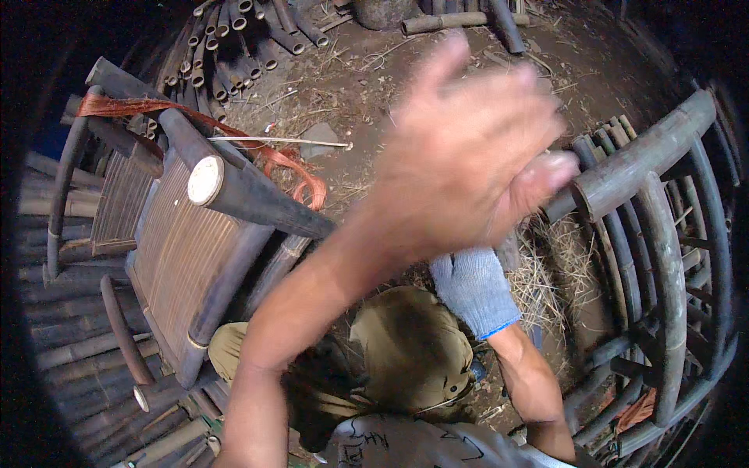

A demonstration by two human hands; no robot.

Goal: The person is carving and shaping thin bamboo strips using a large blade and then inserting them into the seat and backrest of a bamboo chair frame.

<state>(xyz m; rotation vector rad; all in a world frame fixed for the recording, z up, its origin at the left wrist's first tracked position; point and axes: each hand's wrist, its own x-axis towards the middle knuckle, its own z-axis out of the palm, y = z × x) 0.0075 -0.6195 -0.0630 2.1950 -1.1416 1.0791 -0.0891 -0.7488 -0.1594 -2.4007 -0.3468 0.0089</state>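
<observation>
Left hand (476, 156) was bare, raised, blurred, fingers (446, 58) spread; left forearm (308, 304) slanted up-right. Gloved right hand (473, 286) sat partly behind it, finger pose unreadable; right forearm (530, 370) angled up-left.

Lower centre: khaki trousers (409, 343) and a grey shirt (421, 446) with black markings. Right of centre: a pale blue-grey glove (477, 290) with a bright blue hem (502, 330). Left: a finely striped brown seat (183, 242), orange strap (152, 105). Right: dark grey bamboo frame (665, 304).

One head-worn fisheye looks down, close over the hands (477, 156) (473, 287).
</observation>
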